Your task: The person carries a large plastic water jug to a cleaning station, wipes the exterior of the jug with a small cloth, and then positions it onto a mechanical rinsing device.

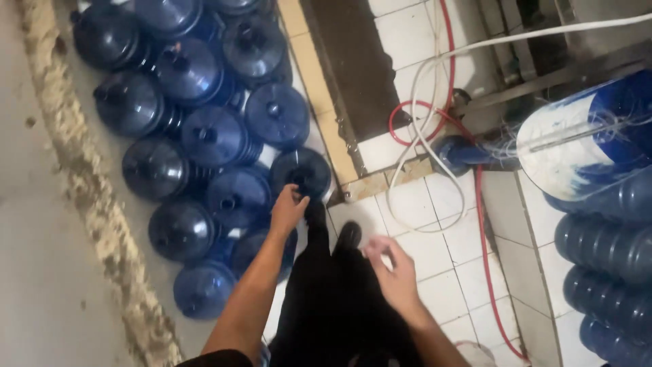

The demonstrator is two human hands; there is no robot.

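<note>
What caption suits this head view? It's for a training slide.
Left hand grips a blue water jug by its neck; right hand hangs free.

Blue water jugs [214,136], upright in a cluster at the left of the frame — about fourteen visible, some cut off by the top edge. Blue jugs lying on their sides [604,251] at the right edge — four or five. Hoses on the tiled floor — one white [421,146], one red [483,231]. Hands — two.
</note>
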